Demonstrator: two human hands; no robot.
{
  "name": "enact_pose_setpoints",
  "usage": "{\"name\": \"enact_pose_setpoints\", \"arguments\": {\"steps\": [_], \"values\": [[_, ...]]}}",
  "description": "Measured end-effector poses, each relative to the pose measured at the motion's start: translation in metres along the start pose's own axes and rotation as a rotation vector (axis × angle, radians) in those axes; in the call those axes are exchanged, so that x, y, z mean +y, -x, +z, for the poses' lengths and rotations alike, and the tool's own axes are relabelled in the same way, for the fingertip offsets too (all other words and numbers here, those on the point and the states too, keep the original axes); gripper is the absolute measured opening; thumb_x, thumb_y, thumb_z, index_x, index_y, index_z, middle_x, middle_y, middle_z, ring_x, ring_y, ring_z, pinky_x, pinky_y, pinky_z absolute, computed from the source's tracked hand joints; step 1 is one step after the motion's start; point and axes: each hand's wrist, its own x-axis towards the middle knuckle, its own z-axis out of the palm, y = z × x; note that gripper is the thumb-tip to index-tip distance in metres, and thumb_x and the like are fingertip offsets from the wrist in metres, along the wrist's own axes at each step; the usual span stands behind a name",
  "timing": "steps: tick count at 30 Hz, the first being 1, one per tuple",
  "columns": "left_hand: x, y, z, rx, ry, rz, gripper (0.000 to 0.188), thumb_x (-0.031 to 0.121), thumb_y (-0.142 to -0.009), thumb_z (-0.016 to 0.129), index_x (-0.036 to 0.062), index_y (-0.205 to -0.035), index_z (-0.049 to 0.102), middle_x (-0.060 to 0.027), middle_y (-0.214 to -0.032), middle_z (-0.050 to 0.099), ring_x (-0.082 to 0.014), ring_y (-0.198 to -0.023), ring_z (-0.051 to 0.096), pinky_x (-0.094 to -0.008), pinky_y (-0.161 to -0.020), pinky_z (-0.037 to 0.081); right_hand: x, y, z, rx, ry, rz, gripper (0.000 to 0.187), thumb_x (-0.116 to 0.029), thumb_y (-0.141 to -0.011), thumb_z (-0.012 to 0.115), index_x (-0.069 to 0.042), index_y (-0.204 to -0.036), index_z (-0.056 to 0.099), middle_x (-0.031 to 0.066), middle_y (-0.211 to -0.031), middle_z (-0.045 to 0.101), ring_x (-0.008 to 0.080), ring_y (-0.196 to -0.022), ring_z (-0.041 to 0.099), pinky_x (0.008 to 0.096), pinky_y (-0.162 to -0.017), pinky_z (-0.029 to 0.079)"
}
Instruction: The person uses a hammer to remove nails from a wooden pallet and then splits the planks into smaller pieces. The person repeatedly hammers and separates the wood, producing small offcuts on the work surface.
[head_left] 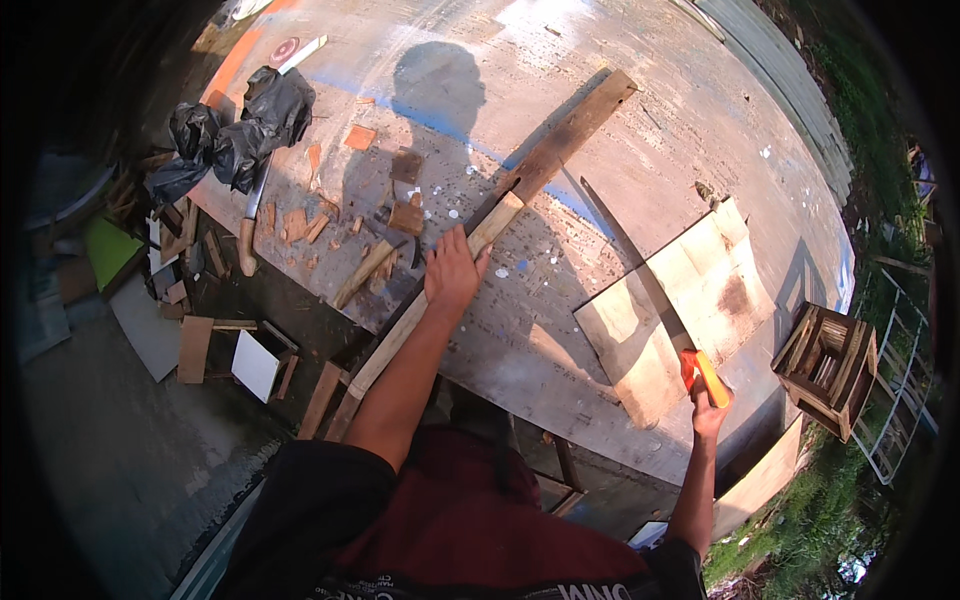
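Note:
My left hand point(455, 270) presses down on a long squared wooden batten point(400, 335), thumb on one side and fingers over the other. The batten slants across the worktable point(545, 385), its upper end beside a dark weathered plank point(575, 130). In my right hand point(711, 408) is a handsaw point(665, 305), held by its orange and red handle. The saw's long blade points up and left over a creased brown sheet point(715, 280), its tip near the plank and clear of the batten. A hammer point(370, 272) lies left of my left hand.
Black plastic bags point(240, 135) and a large knife point(247, 235) with a wooden handle lie at the table's left edge. Wood chips and small blocks point(405, 217) are scattered nearby. Offcuts point(195, 350) litter the ground at left; a wooden stool-like frame point(825, 370) stands at right.

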Motion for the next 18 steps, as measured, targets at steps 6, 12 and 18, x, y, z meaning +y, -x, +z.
{"name": "enact_pose_setpoints", "arguments": {"steps": [6, 12, 18], "values": [[-0.011, 0.002, -0.005, 0.096, 0.133, 0.062, 0.076, 0.051, -0.095, 0.062, 0.0029, -0.149, 0.038, -0.0136, -0.143, 0.05, -0.0313, -0.133, 0.048, -0.052, -0.11, 0.036, -0.016, 0.07, 0.168, 0.354, 0.059, -0.016, 0.017, -0.003, -0.086, 0.072, 0.001, -0.077, 0.059, 0.0074, -0.062, 0.05, 0.0109, -0.059, 0.048, 0.0302, -0.056, 0.042], [-0.047, 0.057, -0.026, 0.121, 0.112, 0.195, 0.062, 0.031, -0.086, 0.076, 0.0077, -0.138, 0.051, -0.012, -0.132, 0.054, -0.0309, -0.129, 0.05, -0.0531, -0.109, 0.035, -0.019, 0.119, 0.275, 0.167, 0.449, -0.188, 0.034, -0.012, -0.071, 0.084, -0.005, -0.1, 0.067, 0.0117, -0.096, 0.063, 0.0336, -0.094, 0.063, 0.0428, -0.082, 0.048], [-0.076, 0.07, -0.055, 0.144, 0.308, 0.173, 0.047, 0.019, -0.078, 0.082, 0.0063, -0.12, 0.066, -0.0105, -0.107, 0.064, -0.0296, -0.104, 0.064, -0.0471, -0.092, 0.05, -0.024, 0.136, 0.296, -0.099, 0.489, -0.218, 0.05, -0.015, -0.075, 0.081, -0.006, -0.119, 0.059, 0.0165, -0.117, 0.056, 0.0381, -0.118, 0.052, 0.0477, -0.102, 0.041]]}}
